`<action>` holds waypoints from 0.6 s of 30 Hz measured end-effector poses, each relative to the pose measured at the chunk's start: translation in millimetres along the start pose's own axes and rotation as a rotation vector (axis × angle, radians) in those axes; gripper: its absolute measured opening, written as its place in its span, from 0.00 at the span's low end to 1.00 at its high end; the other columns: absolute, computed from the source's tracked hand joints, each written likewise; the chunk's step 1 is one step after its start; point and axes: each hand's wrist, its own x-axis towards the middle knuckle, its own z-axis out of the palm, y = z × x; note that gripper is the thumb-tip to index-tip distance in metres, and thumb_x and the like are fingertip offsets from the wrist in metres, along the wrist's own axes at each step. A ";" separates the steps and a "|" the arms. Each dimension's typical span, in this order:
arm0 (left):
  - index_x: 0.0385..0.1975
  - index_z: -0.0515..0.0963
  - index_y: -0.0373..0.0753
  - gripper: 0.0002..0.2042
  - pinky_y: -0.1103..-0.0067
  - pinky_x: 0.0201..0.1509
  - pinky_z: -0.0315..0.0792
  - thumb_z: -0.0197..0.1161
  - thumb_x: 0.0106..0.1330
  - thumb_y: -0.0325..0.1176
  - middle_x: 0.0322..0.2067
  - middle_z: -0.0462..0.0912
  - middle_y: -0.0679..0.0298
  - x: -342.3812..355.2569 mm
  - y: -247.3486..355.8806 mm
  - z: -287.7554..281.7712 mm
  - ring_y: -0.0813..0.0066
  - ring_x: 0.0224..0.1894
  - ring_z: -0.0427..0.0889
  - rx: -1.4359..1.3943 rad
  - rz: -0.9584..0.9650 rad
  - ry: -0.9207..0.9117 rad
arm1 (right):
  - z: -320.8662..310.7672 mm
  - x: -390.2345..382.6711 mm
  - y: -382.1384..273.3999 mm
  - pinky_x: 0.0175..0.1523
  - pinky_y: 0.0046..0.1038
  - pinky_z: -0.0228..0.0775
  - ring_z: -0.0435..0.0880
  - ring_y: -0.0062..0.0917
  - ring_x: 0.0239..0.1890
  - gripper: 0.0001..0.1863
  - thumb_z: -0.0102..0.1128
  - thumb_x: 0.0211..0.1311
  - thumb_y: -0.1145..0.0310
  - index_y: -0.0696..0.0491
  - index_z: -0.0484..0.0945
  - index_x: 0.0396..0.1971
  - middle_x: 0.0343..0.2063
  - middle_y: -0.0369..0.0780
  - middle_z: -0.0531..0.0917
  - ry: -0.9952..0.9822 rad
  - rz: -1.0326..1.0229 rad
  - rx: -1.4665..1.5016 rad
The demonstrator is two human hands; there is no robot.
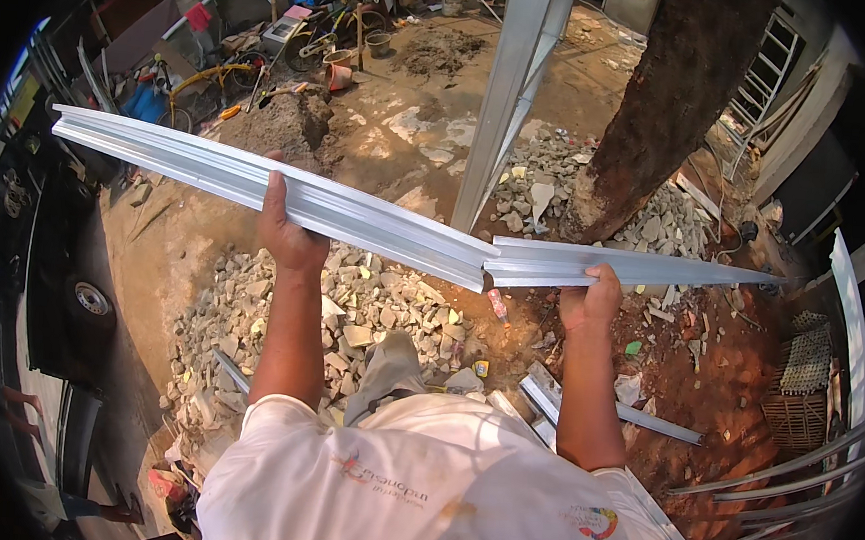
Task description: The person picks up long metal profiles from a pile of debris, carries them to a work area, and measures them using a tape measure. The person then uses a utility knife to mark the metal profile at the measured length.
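My left hand [292, 238] grips a long silver metal channel [180, 157], its thumb up over the far edge and its fingers underneath. This channel slants from the far left down to the middle. My right hand [591, 301] pinches a second silver metal channel [673, 269], which stretches off to the right. Near the centre the inner ends of the two channels meet or overlap; whether one sits inside the other I cannot tell. Both pieces are held above the ground at about chest height.
Broken rubble [359, 310] lies below my hands. Beyond stand an upright metal channel [499, 104] and a thick tree trunk [655, 105]. More metal strips [658, 422] lie at the lower right, near a wicker basket [793, 421]. A dark vehicle [65, 294] and another person's legs [100, 510] are at left.
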 end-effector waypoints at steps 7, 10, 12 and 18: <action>0.54 0.64 0.32 0.18 0.74 0.35 0.75 0.51 0.70 0.37 0.30 0.76 0.58 -22.2 14.7 47.4 0.69 0.31 0.78 0.347 0.254 -0.110 | -11.0 7.3 26.7 0.56 0.37 0.71 0.76 0.34 0.47 0.29 0.46 0.39 0.80 0.62 0.65 0.50 0.44 0.42 0.73 0.072 -0.037 -0.022; 0.50 0.68 0.34 0.17 0.73 0.40 0.74 0.55 0.69 0.39 0.33 0.75 0.60 -3.5 -4.0 26.1 0.70 0.36 0.78 0.205 0.045 0.042 | -17.0 0.7 15.8 0.58 0.37 0.70 0.76 0.34 0.47 0.30 0.47 0.39 0.79 0.63 0.65 0.50 0.44 0.43 0.73 -0.009 0.023 0.031; 0.48 0.70 0.35 0.17 0.71 0.44 0.74 0.56 0.69 0.41 0.35 0.75 0.61 5.9 -22.4 -6.4 0.69 0.39 0.77 0.075 -0.149 0.130 | -14.9 -7.5 10.6 0.59 0.38 0.70 0.76 0.35 0.48 0.30 0.47 0.39 0.78 0.63 0.64 0.51 0.44 0.45 0.73 -0.031 0.047 0.056; 0.51 0.67 0.34 0.16 0.62 0.60 0.67 0.50 0.71 0.39 0.43 0.76 0.54 -22.1 -118.8 -74.0 0.56 0.47 0.76 -0.254 -0.609 0.390 | 3.9 -20.4 -19.6 0.61 0.42 0.67 0.76 0.41 0.48 0.31 0.48 0.40 0.76 0.64 0.61 0.51 0.42 0.48 0.72 -0.036 -0.048 0.073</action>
